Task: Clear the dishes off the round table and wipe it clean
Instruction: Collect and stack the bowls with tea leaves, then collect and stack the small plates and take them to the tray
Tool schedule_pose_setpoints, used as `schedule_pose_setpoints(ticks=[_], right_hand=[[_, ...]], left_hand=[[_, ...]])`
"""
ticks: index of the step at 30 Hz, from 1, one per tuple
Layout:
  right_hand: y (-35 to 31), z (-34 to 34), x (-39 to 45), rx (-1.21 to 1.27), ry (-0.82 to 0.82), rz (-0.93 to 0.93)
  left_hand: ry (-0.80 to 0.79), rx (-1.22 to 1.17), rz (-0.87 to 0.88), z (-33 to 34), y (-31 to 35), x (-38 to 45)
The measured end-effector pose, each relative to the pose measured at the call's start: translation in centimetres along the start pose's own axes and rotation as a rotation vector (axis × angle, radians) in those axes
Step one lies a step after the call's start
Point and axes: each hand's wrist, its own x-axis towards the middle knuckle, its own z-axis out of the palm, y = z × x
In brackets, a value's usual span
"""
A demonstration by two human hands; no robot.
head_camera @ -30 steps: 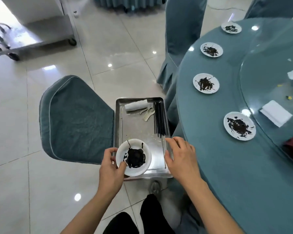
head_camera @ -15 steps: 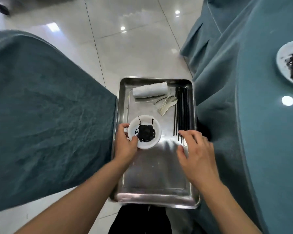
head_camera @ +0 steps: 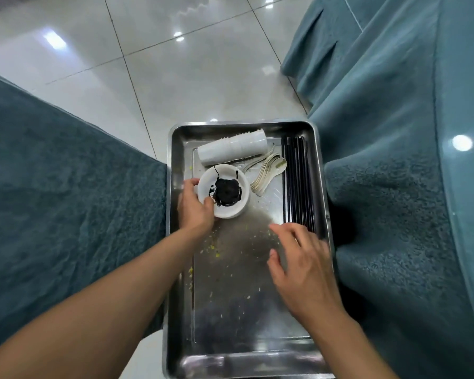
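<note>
**Layout of the tray and its surroundings**

Your tray (head_camera: 322, 170) lies between the chair (head_camera: 66, 201) on the left and the table (head_camera: 422, 187) on the right. In it: stacked cups (head_camera: 231, 150) at the far end, the plate (head_camera: 225, 191) before them, spoons (head_camera: 268, 172) right of the plate, chopsticks (head_camera: 297, 181) along the right wall.

left hand (head_camera: 196, 207) curled in a grip, right hand (head_camera: 301, 265) spread flat
</note>
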Motion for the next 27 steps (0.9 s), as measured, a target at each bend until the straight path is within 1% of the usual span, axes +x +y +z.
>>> schedule_pose_setpoints(ticks=[7,13,17,21,23,27], right_hand=[[-1.4,-3.1,-1.0,0.003,0.014,0.014],[-3.3,-8.3,-2.9,-0.023,0.113,0.031],[-4.4,-12.4,-5.0,-0.012,0.202,0.065],[-4.6,-16.9,-7.8,-0.009,0.280,0.147],[-4.1,-19.0,-9.3,-0.009,0.313,0.197],[-2.4,-22.5,-12.6,-0.036,0.354,0.299]], left_hand=[[-0.107,0.103,-0.028,-2.6,1.1,-1.3],[-0.176,0.304,0.040,-6.3,5.9,-6.1],[-0.257,0.400,0.207,-8.8,9.7,-9.9],[-0.313,0.569,0.471,-10.8,13.9,-15.2],[-0.335,0.594,0.587,-11.5,15.7,-17.9],[-0.367,0.606,0.726,-11.5,18.7,-22.5]])
